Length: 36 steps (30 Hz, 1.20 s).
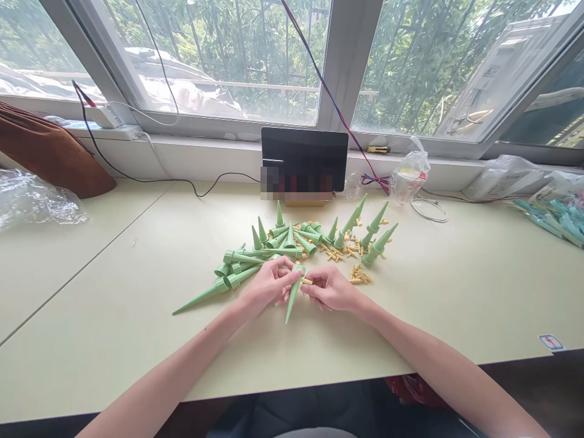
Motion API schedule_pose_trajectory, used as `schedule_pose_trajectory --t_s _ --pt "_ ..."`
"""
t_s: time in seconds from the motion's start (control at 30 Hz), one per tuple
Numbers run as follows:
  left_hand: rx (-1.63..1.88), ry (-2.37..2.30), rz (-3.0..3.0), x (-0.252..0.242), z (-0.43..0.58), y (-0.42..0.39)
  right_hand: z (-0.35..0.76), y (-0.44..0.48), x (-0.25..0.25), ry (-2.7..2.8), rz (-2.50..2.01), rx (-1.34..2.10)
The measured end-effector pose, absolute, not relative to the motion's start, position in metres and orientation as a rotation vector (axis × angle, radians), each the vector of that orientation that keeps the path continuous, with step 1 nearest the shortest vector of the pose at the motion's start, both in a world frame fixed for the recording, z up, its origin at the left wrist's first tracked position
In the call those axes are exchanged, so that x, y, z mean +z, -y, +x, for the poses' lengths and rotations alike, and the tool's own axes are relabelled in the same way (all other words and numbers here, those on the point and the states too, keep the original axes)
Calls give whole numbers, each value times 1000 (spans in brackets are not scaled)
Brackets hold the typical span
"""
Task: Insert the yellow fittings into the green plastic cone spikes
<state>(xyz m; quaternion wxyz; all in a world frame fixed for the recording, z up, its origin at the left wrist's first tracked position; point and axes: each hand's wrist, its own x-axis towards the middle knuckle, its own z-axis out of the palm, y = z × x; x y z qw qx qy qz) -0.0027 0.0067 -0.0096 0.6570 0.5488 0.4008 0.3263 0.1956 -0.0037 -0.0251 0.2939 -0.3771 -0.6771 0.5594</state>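
Note:
My left hand [272,281] is closed round the wide end of a green plastic watering spike [292,299], its tip pointing down toward me. Between the fingertips of my right hand [329,288] is a small yellow valve piece [307,281], touching or very near the side of the spike's collar; I cannot tell whether it sits in the collar. Just beyond my hands lies a heap of loose green spikes [246,258]. Small yellow valve pieces [360,275] lie beyond my right hand, and several spikes with yellow pieces in them [379,244] stand upright or leaning at the right.
A dark tablet screen [303,158] on a stand is at the back by the window. Cables, a bagged cup [408,179] and a coiled white cable [429,210] lie right of it. Packs of teal pieces [556,219] are far right; clear plastic wrap [39,198] is left.

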Motion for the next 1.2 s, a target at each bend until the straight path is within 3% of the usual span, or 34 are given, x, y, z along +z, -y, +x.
schedule_pose_trajectory --t_s 0.23,0.73,1.2 --pt "725 -930 1251 -9 -2 -7 193 4 -24 1910 -1040 1245" --pt "748 -876 1304 -9 -1 -6 200 -1 -23 1561 -953 1816" --pt "826 -897 1384 -7 3 -4 196 -1 -22 1402 -893 1904"
